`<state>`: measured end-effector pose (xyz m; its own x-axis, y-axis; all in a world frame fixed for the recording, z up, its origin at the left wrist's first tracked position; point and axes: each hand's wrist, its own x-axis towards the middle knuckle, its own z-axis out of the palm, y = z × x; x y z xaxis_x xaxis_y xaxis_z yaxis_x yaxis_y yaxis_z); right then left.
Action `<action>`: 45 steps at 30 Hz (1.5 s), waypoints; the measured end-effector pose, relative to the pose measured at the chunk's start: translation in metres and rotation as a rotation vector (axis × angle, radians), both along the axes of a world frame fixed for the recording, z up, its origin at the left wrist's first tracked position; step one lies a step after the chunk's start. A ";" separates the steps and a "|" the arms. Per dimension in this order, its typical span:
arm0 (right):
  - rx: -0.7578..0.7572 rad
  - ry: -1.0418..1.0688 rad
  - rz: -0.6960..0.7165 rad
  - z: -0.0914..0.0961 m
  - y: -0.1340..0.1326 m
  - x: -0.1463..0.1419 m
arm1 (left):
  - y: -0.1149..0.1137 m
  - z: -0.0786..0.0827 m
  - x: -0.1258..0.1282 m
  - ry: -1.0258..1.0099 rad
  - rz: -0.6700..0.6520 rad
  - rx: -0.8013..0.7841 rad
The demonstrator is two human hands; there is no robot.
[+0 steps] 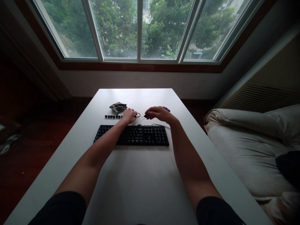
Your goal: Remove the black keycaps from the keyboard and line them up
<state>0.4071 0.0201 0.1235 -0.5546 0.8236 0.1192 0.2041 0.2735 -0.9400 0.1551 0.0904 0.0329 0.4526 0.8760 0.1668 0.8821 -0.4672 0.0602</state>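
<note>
A black keyboard [138, 136] lies across the white table, partly covered by my left forearm. Just beyond it, a row of small black keycaps [113, 117] runs up to my left hand [129, 116]. The fingers of that hand are bent down together over the row's right end; what they pinch, if anything, is hidden. My right hand [157, 113] is closed on the black handle of a wire keycap puller [146, 115], its thin wires pointing left toward my left hand. A small dark ring-like thing [138, 115] shows beside the left fingertips.
A crumpled grey cloth [117, 107] lies behind the keycaps. A purple object [166, 109] sits partly behind my right hand. The keyboard cable [161, 125] trails at the back right. A cream sofa [246, 147] stands right of the table [140, 178]; windows are ahead.
</note>
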 end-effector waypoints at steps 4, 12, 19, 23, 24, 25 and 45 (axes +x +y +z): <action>0.045 -0.007 -0.048 -0.007 0.004 -0.002 | -0.005 -0.001 -0.002 -0.025 0.004 0.015; 0.082 -0.101 -0.079 -0.012 0.004 -0.008 | -0.004 -0.005 -0.001 -0.043 0.038 0.035; 0.095 -0.103 -0.056 -0.011 0.003 -0.008 | -0.001 -0.004 0.002 -0.083 0.008 0.024; 0.099 -0.115 -0.054 -0.011 0.004 -0.007 | -0.003 -0.001 0.004 -0.100 -0.027 0.017; 0.099 -0.117 -0.053 -0.011 0.003 -0.008 | -0.004 -0.001 0.004 -0.103 -0.030 0.013; 0.099 -0.119 -0.054 -0.011 0.003 -0.008 | -0.004 0.000 0.005 -0.105 -0.035 0.007; 0.063 -0.090 -0.159 -0.008 0.000 -0.014 | -0.003 -0.004 0.005 -0.095 -0.033 0.007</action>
<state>0.3928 0.0204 0.1157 -0.4287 0.8941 0.1296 0.3317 0.2892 -0.8980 0.1597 0.0877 0.0292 0.4633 0.8594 0.2163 0.8566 -0.4969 0.1394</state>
